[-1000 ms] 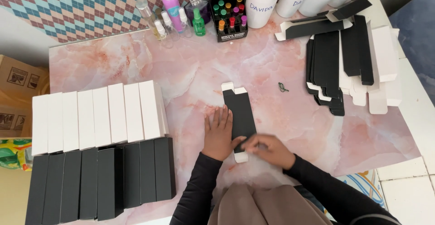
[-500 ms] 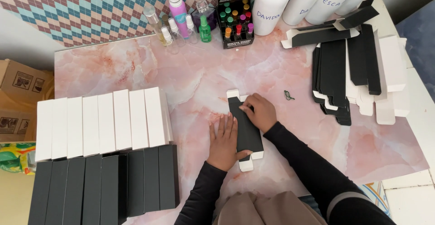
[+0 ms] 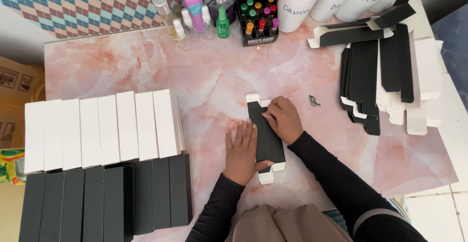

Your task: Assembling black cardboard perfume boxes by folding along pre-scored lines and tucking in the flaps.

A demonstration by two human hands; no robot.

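The flat black carton blank (image 3: 265, 134) lies mid-counter (image 3: 204, 81), long axis from 11 to 5 o'clock, white flaps at both ends. The left hand (image 3: 242, 151), fingers spread, pins its 9 o'clock edge; the right hand (image 3: 282, 120), fingers pressed together, creases the upper end. Folding seems underway; popping it into a sleeve likely follows. Finished white boxes (image 3: 102, 130) and black boxes (image 3: 105, 198) sit at 9 o'clock, unfolded blanks (image 3: 380, 81) at 2.

Your left hand (image 3: 242, 151) lies flat on the pink marble table (image 3: 146, 66), thumb on the black flat carton (image 3: 265, 135) at frame centre. Your right hand (image 3: 284, 120) presses its upper end. White boxes (image 3: 100, 131) over black boxes (image 3: 105, 200), lower left. Flat black blanks (image 3: 375, 78) upper right.
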